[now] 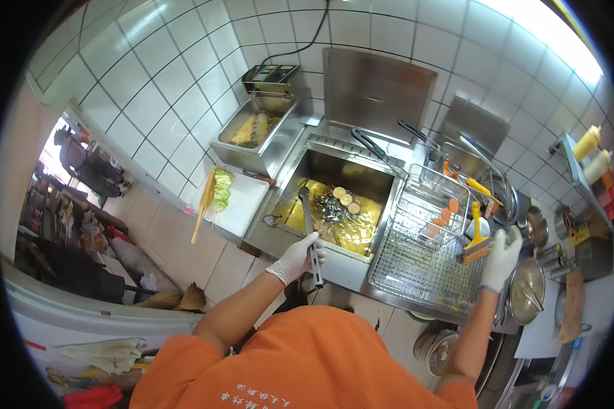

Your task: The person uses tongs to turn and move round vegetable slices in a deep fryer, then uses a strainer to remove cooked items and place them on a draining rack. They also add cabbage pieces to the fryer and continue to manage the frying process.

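My left hand [298,256], in a white glove, grips long metal tongs [308,217] near their handle end. Their far end reaches over the fryer vat [355,166], where yellow oil [366,225] bubbles. Several round pale slices [345,198] float there. At the right, my gloved right hand [501,260] is raised with curled fingers beside a yellow-handled brush [476,235]; whether it holds anything is unclear. Left of the brush, several orange-red pieces [442,217] lie in a wire basket [414,197] on the draining rack [414,266].
Left of the vat, a white tray [248,204] carries skewered green slices [222,189] on wooden sticks [203,209]. Behind it stands a smaller fryer [256,128] with food in oil. Metal bowls [527,291] line the right side, below a shelf with squeeze bottles [587,143].
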Action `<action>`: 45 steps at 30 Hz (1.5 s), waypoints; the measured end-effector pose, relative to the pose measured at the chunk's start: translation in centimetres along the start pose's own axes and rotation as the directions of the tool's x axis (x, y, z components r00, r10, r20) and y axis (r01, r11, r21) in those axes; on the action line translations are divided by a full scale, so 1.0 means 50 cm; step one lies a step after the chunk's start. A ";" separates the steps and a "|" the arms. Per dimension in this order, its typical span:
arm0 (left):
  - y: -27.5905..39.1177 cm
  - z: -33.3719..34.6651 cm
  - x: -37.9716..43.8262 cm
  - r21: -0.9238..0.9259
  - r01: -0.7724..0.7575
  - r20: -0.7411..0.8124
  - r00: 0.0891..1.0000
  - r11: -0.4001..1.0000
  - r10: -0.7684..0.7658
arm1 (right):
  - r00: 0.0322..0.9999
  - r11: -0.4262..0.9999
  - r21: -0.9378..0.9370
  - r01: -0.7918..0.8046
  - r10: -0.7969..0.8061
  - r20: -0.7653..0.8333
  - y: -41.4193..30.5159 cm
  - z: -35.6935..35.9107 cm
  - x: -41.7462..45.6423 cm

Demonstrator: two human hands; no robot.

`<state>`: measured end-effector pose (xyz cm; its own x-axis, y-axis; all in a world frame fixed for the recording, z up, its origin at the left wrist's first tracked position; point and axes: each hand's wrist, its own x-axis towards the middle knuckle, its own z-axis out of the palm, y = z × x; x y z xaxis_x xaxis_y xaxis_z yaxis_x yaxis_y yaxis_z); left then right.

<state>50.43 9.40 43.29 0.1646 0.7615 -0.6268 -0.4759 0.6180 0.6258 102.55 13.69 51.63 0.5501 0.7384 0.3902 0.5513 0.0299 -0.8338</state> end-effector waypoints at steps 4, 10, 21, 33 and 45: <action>0.000 0.000 0.022 0.030 0.001 0.089 0.996 1.000 -0.003 | 0.792 0.982 0.108 -0.154 0.057 0.608 -0.152 0.153 -0.215; 0.048 0.064 0.015 0.072 -0.134 0.249 0.962 0.988 0.112 | 0.139 0.724 0.018 -0.690 0.108 0.984 -0.353 0.375 -0.434; 0.171 -0.302 -0.036 0.267 -0.339 0.491 0.853 0.902 0.175 | 0.543 0.910 -0.033 0.414 -0.217 0.811 -0.566 0.662 -0.287; 0.041 -0.852 -0.331 0.231 -0.319 -0.216 0.904 0.919 0.368 | 0.193 -0.074 -0.260 0.963 -0.487 0.852 -0.790 0.984 -0.243; -0.107 -1.019 -0.289 0.252 -0.262 -0.529 0.769 0.932 0.359 | 0.293 0.047 -0.300 0.953 -0.405 0.866 -0.755 1.122 -0.299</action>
<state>6.59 -14.86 25.37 -0.5011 0.7041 -0.5031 -0.2689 0.4259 0.8639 38.32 39.34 55.34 -0.6059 0.7874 0.1139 0.7381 0.5029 0.4499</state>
